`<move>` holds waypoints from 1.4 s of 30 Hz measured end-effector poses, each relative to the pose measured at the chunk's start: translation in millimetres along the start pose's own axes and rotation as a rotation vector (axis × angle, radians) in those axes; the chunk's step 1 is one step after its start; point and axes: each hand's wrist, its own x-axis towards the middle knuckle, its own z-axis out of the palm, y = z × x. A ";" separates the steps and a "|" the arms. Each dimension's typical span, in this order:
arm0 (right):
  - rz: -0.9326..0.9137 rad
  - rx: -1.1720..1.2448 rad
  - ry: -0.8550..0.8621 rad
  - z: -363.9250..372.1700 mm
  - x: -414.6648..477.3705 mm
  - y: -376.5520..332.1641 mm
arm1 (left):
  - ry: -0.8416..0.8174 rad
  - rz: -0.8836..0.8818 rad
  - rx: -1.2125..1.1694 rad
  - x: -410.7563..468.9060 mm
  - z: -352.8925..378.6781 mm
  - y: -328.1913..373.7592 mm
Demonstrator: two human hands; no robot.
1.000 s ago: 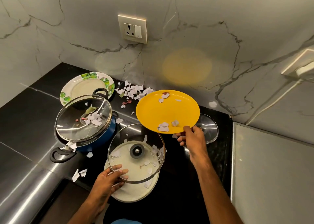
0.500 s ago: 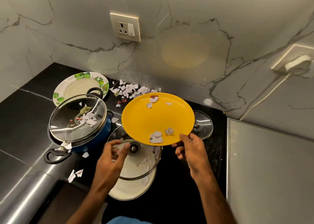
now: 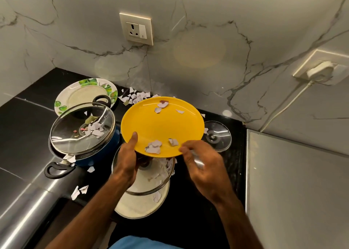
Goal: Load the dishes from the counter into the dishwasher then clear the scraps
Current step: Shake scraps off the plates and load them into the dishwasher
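Loading appears under way: the left hand (image 3: 126, 159) grips the scrap-strewn yellow plate (image 3: 162, 124) by its near-left rim above the counter (image 3: 22, 127). The blurred right hand (image 3: 202, 163) is at the near-right rim, its hold unclear. Next comes a level carry to the dishwasher.

The held plate (image 3: 162, 125) sits between the left hand (image 3: 126, 159) at its near-left rim and the right hand (image 3: 200, 161) at its near-right rim, with paper scraps (image 3: 154, 146) on it. Left stands a lidded pot (image 3: 105, 146), a second plate (image 3: 83, 93) behind it. Right lies a small lid (image 3: 217, 135); beneath, a large lid (image 3: 151, 180) rests on a third plate (image 3: 139, 209)
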 end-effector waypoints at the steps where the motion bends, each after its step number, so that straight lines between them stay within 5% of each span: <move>1: -0.042 -0.003 -0.141 4.1 2.6 -2.2 | 0.008 0.016 0.034 1.8 -1.2 1.0; 5: 0.014 -0.093 -0.675 27.4 15.2 -11.7 | -0.044 0.051 0.176 -2.2 0.6 6.1; 8: -0.004 -0.107 -0.794 47.8 28.0 -17.3 | -0.084 0.061 0.244 -9.4 2.1 10.2; 15: -0.057 -0.268 -0.490 107.9 73.2 5.6 | -0.078 0.146 0.495 -20.7 -7.6 18.6; 22: 0.179 -0.068 -0.150 134.2 100.7 32.8 | -0.057 0.325 0.559 -37.3 -19.1 21.4; 34: 0.546 -0.200 -0.114 122.0 37.7 60.7 | 0.026 0.481 0.654 -47.7 -49.2 16.6; 39: 0.349 -0.178 0.016 115.9 15.7 39.2 | -0.029 0.508 0.701 -57.1 -61.0 17.1; 42: 0.489 -0.305 -0.080 115.7 5.7 30.8 | -0.075 0.548 0.721 -65.1 -66.2 19.4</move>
